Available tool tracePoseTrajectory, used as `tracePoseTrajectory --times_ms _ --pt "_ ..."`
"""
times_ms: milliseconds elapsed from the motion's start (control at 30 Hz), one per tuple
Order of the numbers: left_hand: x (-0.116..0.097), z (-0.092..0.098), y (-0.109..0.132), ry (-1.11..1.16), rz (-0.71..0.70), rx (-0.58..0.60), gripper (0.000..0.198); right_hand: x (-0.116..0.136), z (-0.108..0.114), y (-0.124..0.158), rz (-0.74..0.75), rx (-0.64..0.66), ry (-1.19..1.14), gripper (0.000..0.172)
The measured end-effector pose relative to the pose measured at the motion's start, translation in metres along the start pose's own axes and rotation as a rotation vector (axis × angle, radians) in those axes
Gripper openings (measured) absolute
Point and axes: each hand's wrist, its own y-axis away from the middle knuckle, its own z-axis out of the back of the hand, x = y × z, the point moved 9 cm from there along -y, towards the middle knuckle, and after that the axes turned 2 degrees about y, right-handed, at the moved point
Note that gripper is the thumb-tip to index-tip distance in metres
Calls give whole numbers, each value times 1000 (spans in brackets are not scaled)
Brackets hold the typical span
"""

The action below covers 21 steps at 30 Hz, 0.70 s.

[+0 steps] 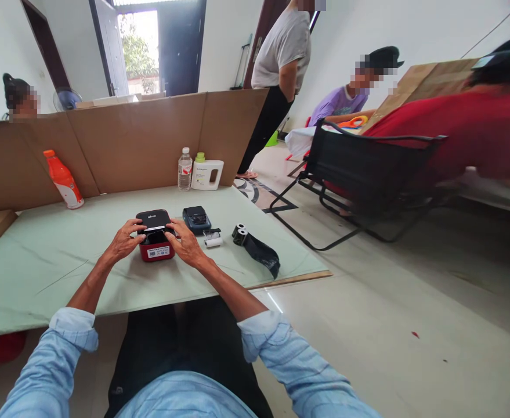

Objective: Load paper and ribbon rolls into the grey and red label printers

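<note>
A small red and black printer [155, 251] sits on the table before me. Its black lid [154, 219] is raised, and a dark hollow shows beneath it. My left hand [126, 239] grips the left side of the lid, thumb at the opening. On the opposite side, my right hand [185, 241] holds the lid's right edge, its thumb also near the gap. Just behind my right hand lies a dark portable printer [196, 219]. Beside that are a white paper roll [213, 241] and black rolls [239, 233] with a loose black strip [261, 253] trailing off them.
Against the cardboard barrier [141, 148] stand an orange bottle [63, 179], a clear water bottle [185, 169] and a white jug [208, 174]. The pale green table [80, 261] ends near the black folding chair [363, 168], where a person in red sits. Several other people are around.
</note>
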Motion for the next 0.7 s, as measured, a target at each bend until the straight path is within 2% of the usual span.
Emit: tracePoseTrajectory --times_ms 233,367,533,700 --pt "-5 5 6 -6 3 -46 30 -1 -2 11 25 53 25 51" --pt "-16 6 23 -66 9 -125 34 -4 -6 16 -4 91 51 70" --pt "-32 5 45 -253 -70 -256 31 -8 -13 27 -84 98 2 93" --pt "-33 -3 53 -391 -85 -238 39 -17 -25 40 -142 106 -8 93"
